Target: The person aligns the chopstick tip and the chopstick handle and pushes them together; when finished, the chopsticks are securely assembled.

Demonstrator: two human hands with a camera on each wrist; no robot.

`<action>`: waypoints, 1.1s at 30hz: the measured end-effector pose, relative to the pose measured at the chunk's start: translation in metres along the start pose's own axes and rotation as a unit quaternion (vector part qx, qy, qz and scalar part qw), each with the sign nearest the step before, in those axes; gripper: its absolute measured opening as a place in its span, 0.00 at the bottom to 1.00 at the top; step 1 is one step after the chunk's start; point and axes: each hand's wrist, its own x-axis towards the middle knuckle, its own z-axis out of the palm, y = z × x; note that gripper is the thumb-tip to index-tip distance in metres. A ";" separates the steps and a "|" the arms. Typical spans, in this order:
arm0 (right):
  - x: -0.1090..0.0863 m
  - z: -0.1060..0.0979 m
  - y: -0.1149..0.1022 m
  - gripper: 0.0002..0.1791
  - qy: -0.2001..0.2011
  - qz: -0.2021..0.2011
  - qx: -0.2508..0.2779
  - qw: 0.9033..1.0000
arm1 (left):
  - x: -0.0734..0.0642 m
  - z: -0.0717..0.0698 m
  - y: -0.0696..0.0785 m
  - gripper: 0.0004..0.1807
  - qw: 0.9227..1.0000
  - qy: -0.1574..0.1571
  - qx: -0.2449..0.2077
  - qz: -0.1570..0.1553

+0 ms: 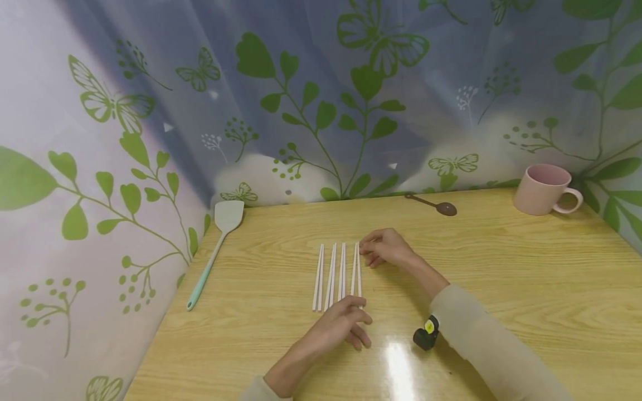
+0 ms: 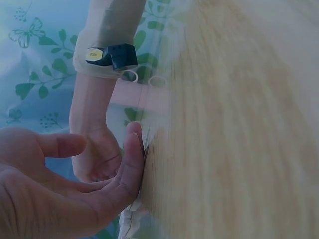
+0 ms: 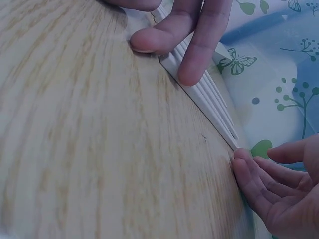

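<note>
Several pairs of white chopsticks (image 1: 318, 278) lie side by side on the wooden table. My left hand (image 1: 337, 326) is over their near ends, fingers spread and loosely bent, hiding part of the sticks. At the far tips of the rightmost pair (image 1: 353, 275) is my right hand (image 1: 386, 248), its fingertips against or just beside them. In the right wrist view, the right hand (image 3: 279, 194) has relaxed fingers by the chopstick tips, while the left hand (image 3: 199, 35) reaches over the other ends. Neither hand visibly grips a stick.
A spatula with a mint handle (image 1: 205, 273) lies at the left. Toward the back are a brown spoon (image 1: 445, 209) and, farther right, a pink mug (image 1: 539, 192). Patterned curtain (image 1: 311, 139) borders the wooden table (image 1: 526, 278). A black device (image 1: 426, 334) sits by the right sleeve.
</note>
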 end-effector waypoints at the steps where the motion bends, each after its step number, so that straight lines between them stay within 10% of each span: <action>1: 0.000 0.000 0.000 0.17 -0.002 -0.001 -0.002 1.000 | 0.000 0.000 0.000 0.30 1.000 0.001 0.000 -0.001; 22: -0.025 -0.030 -0.002 0.23 -0.057 -0.045 -0.005 0.997 | -0.009 -0.008 0.014 0.28 0.999 0.019 0.008 0.038; 33: -0.086 -0.096 -0.004 0.24 -0.051 -0.098 -0.084 0.990 | -0.033 -0.070 0.028 0.21 0.974 0.086 0.176 0.115</action>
